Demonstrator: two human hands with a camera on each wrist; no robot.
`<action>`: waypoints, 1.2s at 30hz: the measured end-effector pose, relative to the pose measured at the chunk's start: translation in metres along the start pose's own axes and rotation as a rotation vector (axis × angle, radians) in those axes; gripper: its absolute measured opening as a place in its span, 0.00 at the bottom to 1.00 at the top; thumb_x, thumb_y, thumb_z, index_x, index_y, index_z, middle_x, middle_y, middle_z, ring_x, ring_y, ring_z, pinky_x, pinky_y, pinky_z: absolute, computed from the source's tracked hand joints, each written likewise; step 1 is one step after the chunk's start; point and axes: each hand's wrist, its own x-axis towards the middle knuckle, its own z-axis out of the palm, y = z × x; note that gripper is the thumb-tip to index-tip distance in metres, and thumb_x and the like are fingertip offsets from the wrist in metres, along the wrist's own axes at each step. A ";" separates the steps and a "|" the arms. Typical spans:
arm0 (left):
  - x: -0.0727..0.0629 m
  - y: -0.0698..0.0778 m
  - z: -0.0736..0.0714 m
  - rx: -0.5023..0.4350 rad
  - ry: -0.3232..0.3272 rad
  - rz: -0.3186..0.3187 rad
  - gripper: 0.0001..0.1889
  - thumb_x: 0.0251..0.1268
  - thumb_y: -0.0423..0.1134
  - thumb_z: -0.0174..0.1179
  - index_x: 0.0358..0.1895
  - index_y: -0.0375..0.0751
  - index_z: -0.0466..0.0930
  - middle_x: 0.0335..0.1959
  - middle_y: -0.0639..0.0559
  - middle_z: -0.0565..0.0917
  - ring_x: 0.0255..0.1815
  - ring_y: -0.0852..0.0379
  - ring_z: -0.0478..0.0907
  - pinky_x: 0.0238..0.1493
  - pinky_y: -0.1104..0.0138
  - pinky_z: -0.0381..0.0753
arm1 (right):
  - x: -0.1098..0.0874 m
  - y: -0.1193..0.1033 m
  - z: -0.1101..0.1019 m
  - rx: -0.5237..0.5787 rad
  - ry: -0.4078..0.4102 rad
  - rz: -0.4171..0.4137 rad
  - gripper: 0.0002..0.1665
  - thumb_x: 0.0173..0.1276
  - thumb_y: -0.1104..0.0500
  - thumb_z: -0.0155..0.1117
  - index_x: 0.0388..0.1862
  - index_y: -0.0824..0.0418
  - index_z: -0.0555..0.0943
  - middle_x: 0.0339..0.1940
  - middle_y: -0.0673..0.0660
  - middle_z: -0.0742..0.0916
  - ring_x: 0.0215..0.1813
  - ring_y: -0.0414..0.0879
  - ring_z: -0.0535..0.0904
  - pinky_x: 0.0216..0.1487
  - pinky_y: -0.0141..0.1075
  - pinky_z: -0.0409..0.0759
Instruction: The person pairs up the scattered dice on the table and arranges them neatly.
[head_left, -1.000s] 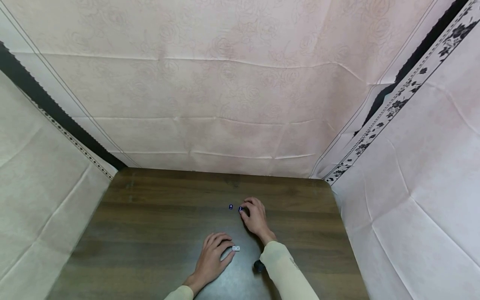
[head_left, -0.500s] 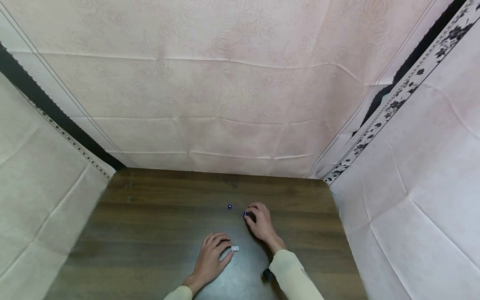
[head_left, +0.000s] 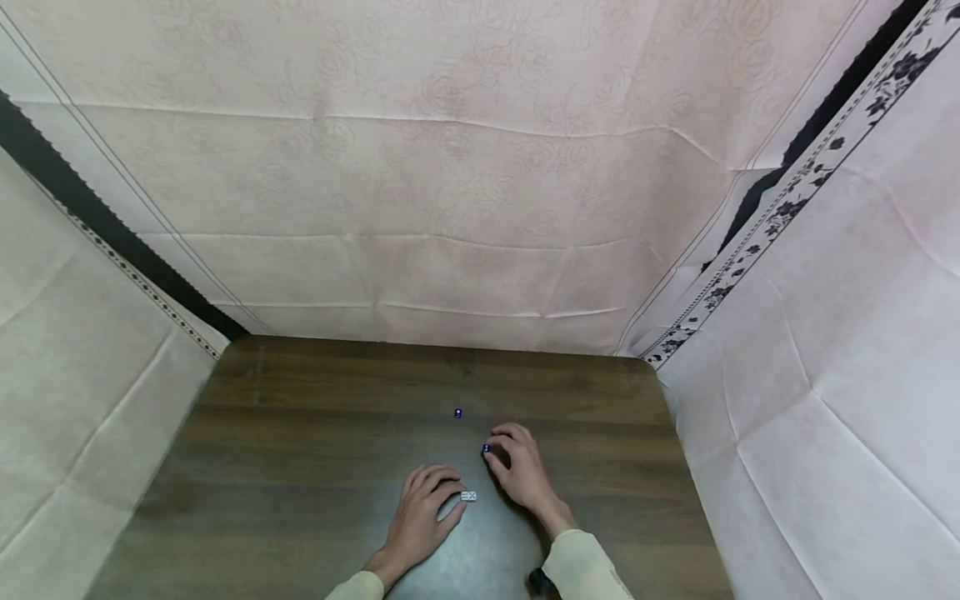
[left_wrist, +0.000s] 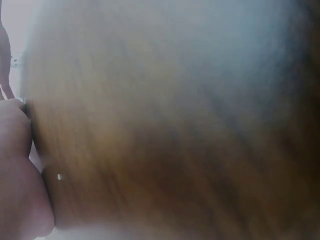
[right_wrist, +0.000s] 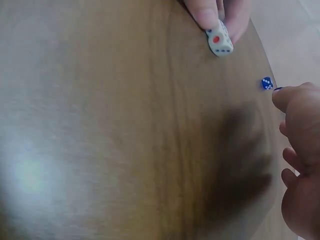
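In the head view, my left hand (head_left: 422,517) rests low on the wooden table, its thumb and index finger pinching a white die (head_left: 468,496). The right wrist view shows that white die (right_wrist: 220,42) with a red single pip and blue pips. Farther right and forward, my right hand (head_left: 517,468) pinches a small blue die (head_left: 486,448) between thumb and index finger, just off to the right of the white one. Most of this blue die is hidden by the fingertips in the right wrist view. Another blue die (head_left: 458,413) lies alone on the table farther back.
The brown wooden table (head_left: 300,433) has rounded far corners. Pale patterned cloth (head_left: 450,183) hangs behind it and along both sides. A black device (head_left: 537,581) sits by the right sleeve. The left wrist view is mostly blurred tabletop.
My right hand has drawn back toward the person with its blue die, away from the other blue die. The left hand and white die have stayed nearly still.
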 end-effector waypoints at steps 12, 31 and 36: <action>-0.001 -0.001 0.000 0.023 0.000 0.000 0.11 0.69 0.46 0.83 0.50 0.58 0.93 0.58 0.54 0.91 0.65 0.44 0.86 0.71 0.30 0.77 | -0.017 -0.005 0.013 -0.021 0.003 -0.109 0.09 0.73 0.63 0.81 0.49 0.59 0.93 0.61 0.61 0.91 0.71 0.61 0.83 0.73 0.63 0.79; -0.001 0.001 -0.001 0.043 -0.029 -0.022 0.10 0.71 0.48 0.81 0.50 0.58 0.94 0.59 0.56 0.91 0.67 0.45 0.85 0.74 0.31 0.77 | -0.027 -0.007 0.021 -0.048 -0.027 -0.102 0.09 0.73 0.61 0.83 0.49 0.56 0.94 0.67 0.60 0.89 0.79 0.68 0.78 0.77 0.71 0.73; 0.000 0.001 -0.001 0.054 -0.046 -0.037 0.09 0.71 0.49 0.81 0.50 0.59 0.94 0.59 0.57 0.91 0.68 0.46 0.85 0.75 0.32 0.76 | -0.028 -0.007 0.021 -0.040 -0.037 -0.092 0.09 0.73 0.61 0.82 0.50 0.56 0.94 0.68 0.61 0.88 0.80 0.69 0.76 0.78 0.71 0.72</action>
